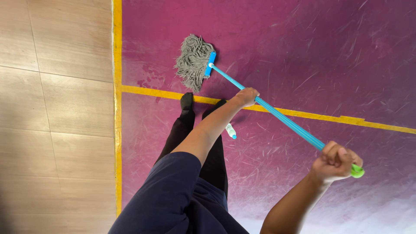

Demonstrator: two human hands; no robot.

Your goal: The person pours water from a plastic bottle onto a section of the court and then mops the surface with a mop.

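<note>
A scuffed magenta floor [303,43], crossed by two yellow lines [117,130], meets pale wooden boards [56,108] along its left edge. One mop: its grey string head [193,60] rests on the magenta just above the crosswise line. The left hand [246,96] is wrapped around the blue handle [286,121] mid-shaft; the right hand [336,162] is fisted near the green end. One small bottle [231,131] shows beside the dark trouser legs [195,138].

Mop head [193,61] ahead of feet [187,102]
</note>
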